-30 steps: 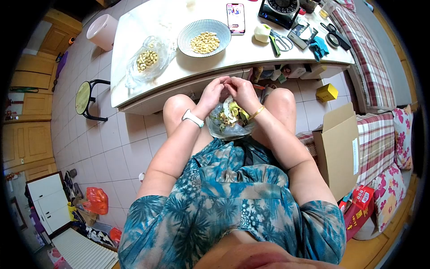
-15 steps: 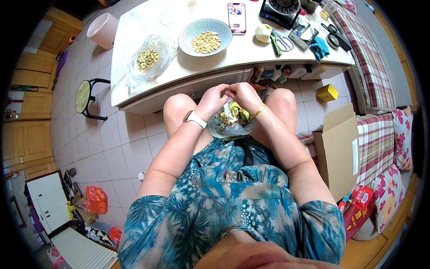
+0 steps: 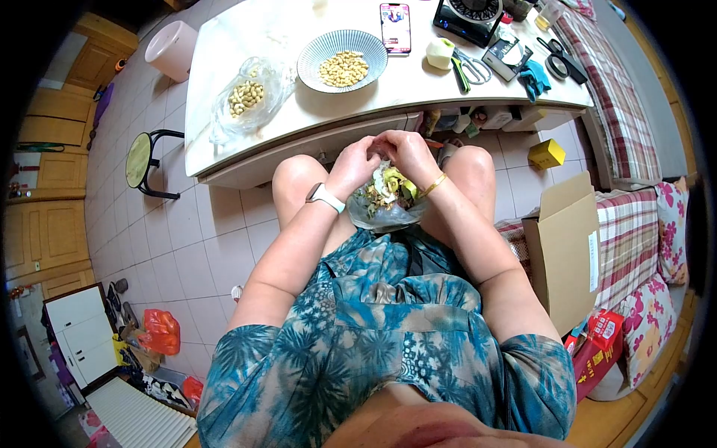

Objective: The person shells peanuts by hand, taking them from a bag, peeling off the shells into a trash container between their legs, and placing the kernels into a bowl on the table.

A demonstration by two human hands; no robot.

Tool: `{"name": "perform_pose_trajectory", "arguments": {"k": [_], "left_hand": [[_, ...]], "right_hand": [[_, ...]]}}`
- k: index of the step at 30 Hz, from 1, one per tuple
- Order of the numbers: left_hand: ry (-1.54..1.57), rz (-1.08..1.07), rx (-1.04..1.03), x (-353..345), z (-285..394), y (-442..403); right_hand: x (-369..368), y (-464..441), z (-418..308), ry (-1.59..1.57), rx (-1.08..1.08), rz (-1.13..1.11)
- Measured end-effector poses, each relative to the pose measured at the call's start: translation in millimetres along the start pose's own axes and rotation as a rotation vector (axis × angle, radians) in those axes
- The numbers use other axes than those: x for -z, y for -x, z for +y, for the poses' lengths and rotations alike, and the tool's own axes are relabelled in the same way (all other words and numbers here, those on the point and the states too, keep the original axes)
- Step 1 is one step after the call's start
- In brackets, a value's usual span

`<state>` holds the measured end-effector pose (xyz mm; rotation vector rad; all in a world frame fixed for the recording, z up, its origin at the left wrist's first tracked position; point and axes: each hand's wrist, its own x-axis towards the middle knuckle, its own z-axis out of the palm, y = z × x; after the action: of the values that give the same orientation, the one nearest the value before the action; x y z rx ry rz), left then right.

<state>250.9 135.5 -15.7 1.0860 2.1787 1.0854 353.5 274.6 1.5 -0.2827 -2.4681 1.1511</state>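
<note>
My left hand (image 3: 354, 169) and my right hand (image 3: 407, 155) meet at the fingertips over a clear plastic bag (image 3: 385, 219) between my knees. Both have bent fingers pressed together; whatever they pinch is too small or hidden to name. Green and yellow peelings and scraps (image 3: 390, 188) fill the bag. Beyond the hands, on the white table (image 3: 418, 86), a striped bowl (image 3: 310, 63) holds pale shelled nuts (image 3: 343, 69). Left of it lies an open clear bag (image 3: 275, 84) with nuts in shells (image 3: 246, 97).
A phone (image 3: 396, 28), a pale green fruit (image 3: 440, 54), scissors (image 3: 475, 71), a blue cloth (image 3: 535, 79) and a black appliance (image 3: 467, 21) are on the table. A cardboard box (image 3: 564, 254) stands at the right, a stool (image 3: 139, 161) at the left.
The left wrist has turned, showing the watch face. Both hands have shifted slightly but stay together above the bag.
</note>
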Motion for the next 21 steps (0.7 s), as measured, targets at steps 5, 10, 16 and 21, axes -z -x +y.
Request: {"name": "perform_pose_trajectory", "arguments": {"k": [5,10,16,21], "left_hand": [[-0.025,-0.015,-0.013,0,-2,1],[-0.067,-0.058,0.04,5,7,2],[-0.078,-0.108,0.107,11,17,5],[-0.008,0.028,-0.046,6,6,5]], "right_hand": [[4,0,-9,0.042,-0.007,0.011],[-3,-1,-1,0.041,0.076,0.157],[4,-1,-9,0.083,0.0,0.109],[6,-17,-15,-0.02,0.026,0.231]]}}
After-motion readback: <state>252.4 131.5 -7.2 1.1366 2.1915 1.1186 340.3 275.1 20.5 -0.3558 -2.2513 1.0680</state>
